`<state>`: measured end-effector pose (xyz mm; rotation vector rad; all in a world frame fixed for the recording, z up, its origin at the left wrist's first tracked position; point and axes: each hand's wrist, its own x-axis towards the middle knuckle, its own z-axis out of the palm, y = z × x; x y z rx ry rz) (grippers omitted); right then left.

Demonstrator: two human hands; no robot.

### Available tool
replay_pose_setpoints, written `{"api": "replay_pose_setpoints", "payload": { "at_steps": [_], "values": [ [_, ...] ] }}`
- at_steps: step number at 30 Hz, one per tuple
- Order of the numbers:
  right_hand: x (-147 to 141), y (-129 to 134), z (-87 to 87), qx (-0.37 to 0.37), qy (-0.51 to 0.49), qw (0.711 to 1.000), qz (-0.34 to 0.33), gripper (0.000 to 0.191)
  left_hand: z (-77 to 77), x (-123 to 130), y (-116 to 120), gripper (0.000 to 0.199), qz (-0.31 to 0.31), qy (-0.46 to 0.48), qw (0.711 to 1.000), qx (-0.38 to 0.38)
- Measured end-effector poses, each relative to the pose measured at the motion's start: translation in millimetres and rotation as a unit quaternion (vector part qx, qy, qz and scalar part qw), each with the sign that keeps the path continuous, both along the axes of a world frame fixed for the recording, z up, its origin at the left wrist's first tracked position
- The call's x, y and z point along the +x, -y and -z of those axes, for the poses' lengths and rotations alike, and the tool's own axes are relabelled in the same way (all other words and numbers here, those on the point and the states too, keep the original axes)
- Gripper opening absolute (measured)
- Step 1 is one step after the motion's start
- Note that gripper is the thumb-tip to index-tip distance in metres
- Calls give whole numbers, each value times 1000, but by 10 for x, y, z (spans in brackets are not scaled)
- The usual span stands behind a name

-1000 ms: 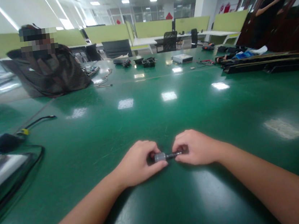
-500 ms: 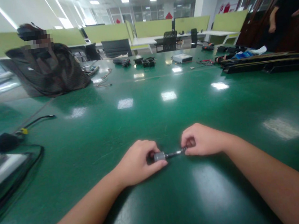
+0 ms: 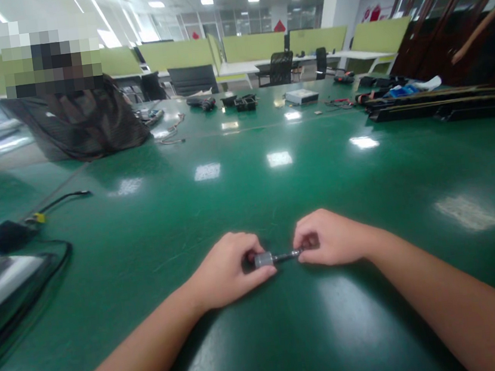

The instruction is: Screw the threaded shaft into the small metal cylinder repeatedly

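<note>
My left hand [image 3: 228, 269] is closed around the grey handle of a small screwdriver [image 3: 264, 260], just above the green table [image 3: 231, 202]. Its thin, dark metal shaft points right, roughly level. At the far end, my right hand [image 3: 331, 238] pinches the shaft's tip between thumb and fingers. The fingertips hide the tip, so whether a separate bit or other small piece is there cannot be made out.
A large dark bag [image 3: 90, 120] stands at the back left. Closer on the left lie a black cable [image 3: 68, 249] and a flat device [image 3: 4, 281]. Dark bars [image 3: 445, 104] are stacked at right, with a white box [image 3: 301, 96] farther back. A person [image 3: 489, 44] stands behind the bars.
My right hand has slid left and slightly down along the shaft, closer to the handle. My left hand has stayed put. The person at the back right has shifted position.
</note>
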<state>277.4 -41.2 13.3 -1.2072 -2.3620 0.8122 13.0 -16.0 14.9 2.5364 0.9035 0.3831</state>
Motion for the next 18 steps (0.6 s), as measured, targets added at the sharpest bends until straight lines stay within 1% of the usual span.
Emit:
{"api": "replay_pose_setpoints", "payload": {
  "at_steps": [3, 7, 12, 15, 18],
  "values": [
    [-99, 20, 28, 37, -11, 999, -5, 8, 4, 14, -1, 27, -2, 2, 1000, 1],
    [-212, 40, 77, 73, -26, 997, -28, 15, 21, 42, 0, 24, -8, 7, 1000, 4],
    [-234, 36, 109, 68, -34, 997, -25, 17, 26, 61, 4, 27, -23, 13, 1000, 3],
    [-225, 29, 122, 80, -32, 996, -31, 16, 9, 56, 2, 33, -8, 16, 1000, -2],
    [-220, 24, 139, 91, -35, 995, -37, 16, -5, 48, -6, 30, 5, 21, 1000, -9]
  ]
}}
